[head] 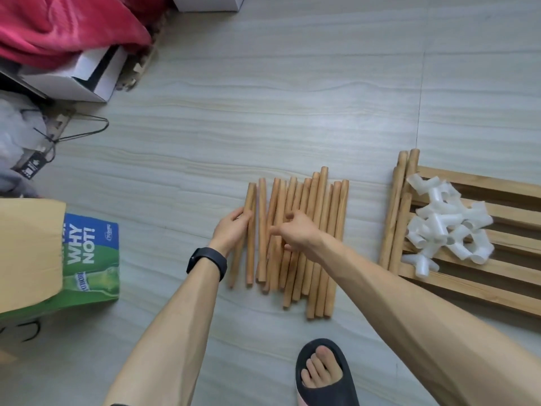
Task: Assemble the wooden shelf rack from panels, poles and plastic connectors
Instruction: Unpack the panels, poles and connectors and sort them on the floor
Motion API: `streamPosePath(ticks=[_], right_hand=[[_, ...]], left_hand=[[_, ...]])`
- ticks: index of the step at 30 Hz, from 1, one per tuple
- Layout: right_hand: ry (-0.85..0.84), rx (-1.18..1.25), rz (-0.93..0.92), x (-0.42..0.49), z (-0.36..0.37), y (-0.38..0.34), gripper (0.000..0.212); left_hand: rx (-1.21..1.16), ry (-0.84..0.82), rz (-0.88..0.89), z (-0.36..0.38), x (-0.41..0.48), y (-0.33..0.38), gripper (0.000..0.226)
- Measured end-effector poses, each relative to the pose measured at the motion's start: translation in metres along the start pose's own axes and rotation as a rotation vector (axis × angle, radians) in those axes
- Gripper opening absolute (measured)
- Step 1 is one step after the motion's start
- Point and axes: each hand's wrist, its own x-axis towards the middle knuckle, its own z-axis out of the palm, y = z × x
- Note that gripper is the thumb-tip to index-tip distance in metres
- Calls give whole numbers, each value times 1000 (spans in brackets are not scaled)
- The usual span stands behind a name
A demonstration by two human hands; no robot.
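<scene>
Several short wooden poles (317, 230) lie side by side on the floor in the middle of the view. My left hand (231, 230) grips the leftmost pole (250, 200) at its middle. My right hand (295, 232) hovers over the middle of the row with its fingers loosely curled, touching or just above the poles; I cannot tell which. To the right lies a slatted wooden panel (497, 186) with a heap of white plastic connectors (448, 224) on it and a few more poles (396, 218) along its left edge.
A green and blue cardboard box (90, 259) stands at the left, with brown cardboard beside it. White boxes (87, 77), a red cloth (58, 24) and a wire hanger (85, 127) lie at the top left. My foot in a black slipper (322, 376) is at the bottom.
</scene>
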Motion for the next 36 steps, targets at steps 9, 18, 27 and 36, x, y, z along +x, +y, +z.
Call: streamPosePath(ticks=[9,18,27,36], right_hand=[[449,-321,-36,-33,-52,72,61],[254,-269,-16,-41,-53,86,67],[138,-357,-27,-43,-70,63,73],[10,-421,56,-60,-49,87,91]], left_hand=[[371,-6,92,36,-15,-20,94],[566,69,68,86,-31,-22,62],[541,170,97,79,-25,-10,59],[823,15,58,100,-36,-23,97]])
